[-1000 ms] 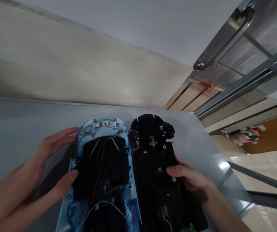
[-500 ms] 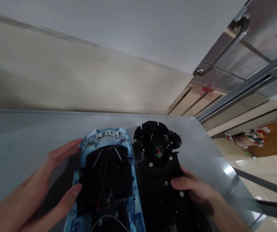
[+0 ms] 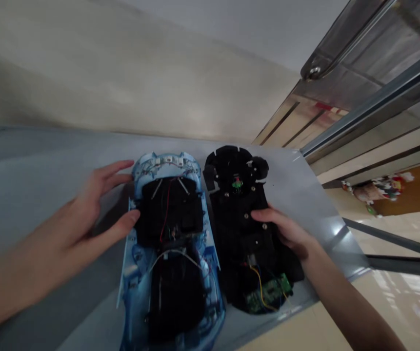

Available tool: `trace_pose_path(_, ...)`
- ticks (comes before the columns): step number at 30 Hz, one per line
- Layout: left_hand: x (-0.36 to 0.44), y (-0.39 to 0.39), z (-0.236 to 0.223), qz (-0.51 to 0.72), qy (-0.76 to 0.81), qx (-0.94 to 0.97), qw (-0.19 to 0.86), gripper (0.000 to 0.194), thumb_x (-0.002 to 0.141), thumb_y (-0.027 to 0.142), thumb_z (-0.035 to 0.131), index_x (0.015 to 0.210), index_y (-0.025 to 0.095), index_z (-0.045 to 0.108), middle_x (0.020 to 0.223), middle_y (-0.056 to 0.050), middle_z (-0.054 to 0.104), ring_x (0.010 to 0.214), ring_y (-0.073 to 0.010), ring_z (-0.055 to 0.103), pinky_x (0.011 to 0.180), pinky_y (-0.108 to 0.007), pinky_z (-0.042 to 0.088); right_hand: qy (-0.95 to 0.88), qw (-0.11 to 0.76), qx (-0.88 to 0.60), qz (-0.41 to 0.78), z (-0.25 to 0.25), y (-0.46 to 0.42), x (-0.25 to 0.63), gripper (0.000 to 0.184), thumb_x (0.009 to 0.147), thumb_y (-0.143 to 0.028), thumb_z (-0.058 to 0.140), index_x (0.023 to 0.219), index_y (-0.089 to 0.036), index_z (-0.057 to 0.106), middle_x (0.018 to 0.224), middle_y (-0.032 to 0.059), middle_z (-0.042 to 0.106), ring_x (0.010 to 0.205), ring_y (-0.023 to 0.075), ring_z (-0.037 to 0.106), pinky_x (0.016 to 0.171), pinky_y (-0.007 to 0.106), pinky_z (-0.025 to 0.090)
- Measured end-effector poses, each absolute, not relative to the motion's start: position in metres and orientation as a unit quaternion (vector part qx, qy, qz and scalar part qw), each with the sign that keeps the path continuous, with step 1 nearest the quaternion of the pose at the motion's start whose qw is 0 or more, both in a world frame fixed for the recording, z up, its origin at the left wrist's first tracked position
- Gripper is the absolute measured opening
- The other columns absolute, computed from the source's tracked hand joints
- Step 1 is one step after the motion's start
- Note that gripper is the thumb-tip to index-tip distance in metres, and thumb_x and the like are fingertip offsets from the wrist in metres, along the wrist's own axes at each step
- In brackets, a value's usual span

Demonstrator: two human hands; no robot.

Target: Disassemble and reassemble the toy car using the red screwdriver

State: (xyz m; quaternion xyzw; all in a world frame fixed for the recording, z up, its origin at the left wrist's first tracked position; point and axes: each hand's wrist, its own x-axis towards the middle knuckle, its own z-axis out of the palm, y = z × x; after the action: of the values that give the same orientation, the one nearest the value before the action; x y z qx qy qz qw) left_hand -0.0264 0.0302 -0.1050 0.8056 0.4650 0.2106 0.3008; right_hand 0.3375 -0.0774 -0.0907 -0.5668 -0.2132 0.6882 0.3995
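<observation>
A blue toy car body shell (image 3: 131, 273) lies with its inner side up, showing a black interior part (image 3: 169, 209) and thin red and white wires. My left hand (image 3: 92, 209) is at its left side, fingers stretched and apart. The thumb tip rests at the shell's left edge and the fingertips are by its far left corner. Right beside it is the black toy car chassis (image 3: 228, 229), with screws and a green circuit board (image 3: 270, 292) with yellow wires at the near end. My right hand (image 3: 286, 226) grips its right edge, thumb on top, other fingers mostly hidden.
Both parts are on a grey tabletop (image 3: 49, 165) against a pale wall (image 3: 140, 92). A metal door with a bar handle (image 3: 345, 48) stands at the upper right. Beyond the table's right edge are a shiny floor (image 3: 407, 243) and a metal rail (image 3: 392, 239).
The view has tipped downward, so both car parts sit higher and the chassis's near end with the circuit board now shows. Both hands keep about the same places on the parts.
</observation>
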Motion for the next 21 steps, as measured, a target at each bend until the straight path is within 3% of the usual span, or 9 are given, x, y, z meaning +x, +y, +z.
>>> trace_pose_path(3,-0.023,0.029,-0.100,0.212,0.461,0.805,0.307,0.086,0.095,0.076,0.052,0.165,0.036,0.023,0.155,-0.010,0.059,0.145,-0.0414,0.052,0.121,-0.069,0.037,-0.212,0.404,-0.563,0.689,-0.086,-0.079,0.335,0.054,0.072,-0.042,0.088,0.119,-0.023,0.070,0.099,0.0041,0.080,0.080,0.0223,0.076,0.070,0.034,0.063)
trace_pose_path(8,-0.017,0.025,-0.090,0.220,0.441,0.811,0.315,0.080,0.100,0.071,0.050,0.165,0.031,0.025,0.156,-0.009,0.058,0.143,-0.0363,0.055,0.121,-0.060,0.041,-0.172,0.382,-0.558,0.716,-0.091,-0.083,0.341,0.048,0.083,-0.051,0.076,0.121,-0.021,0.072,0.095,0.0069,0.082,0.084,0.0277,0.079,0.080,0.044,0.066)
trace_pose_path(12,-0.016,0.023,-0.087,0.216,0.432,0.813,0.326,0.074,0.104,0.061,0.050,0.165,0.028,0.024,0.157,-0.011,0.057,0.147,-0.0338,0.052,0.127,-0.058,0.034,-0.151,0.359,-0.547,0.741,-0.094,-0.083,0.346,0.056,0.085,-0.057,0.071,0.125,-0.018,0.073,0.095,0.0107,0.084,0.084,0.0314,0.080,0.082,0.049,0.066)
trace_pose_path(17,-0.019,0.024,-0.091,0.225,0.416,0.820,0.323,0.073,0.103,0.060,0.053,0.165,0.031,0.025,0.161,-0.012,0.054,0.148,-0.0357,0.053,0.127,-0.058,0.038,-0.167,0.381,-0.514,0.750,-0.083,-0.082,0.340,0.049,0.085,-0.050,0.073,0.121,-0.018,0.077,0.097,0.0094,0.085,0.083,0.0295,0.081,0.076,0.041,0.066)
trace_pose_path(21,-0.021,0.025,-0.095,0.237,0.402,0.826,0.317,0.072,0.103,0.057,0.054,0.164,0.032,0.026,0.161,-0.013,0.055,0.148,-0.0363,0.053,0.127,-0.058,0.039,-0.196,0.411,-0.477,0.752,-0.072,-0.082,0.328,0.053,0.086,-0.053,0.069,0.125,-0.018,0.078,0.117,0.0097,0.084,0.095,0.0304,0.081,0.078,0.038,0.065)
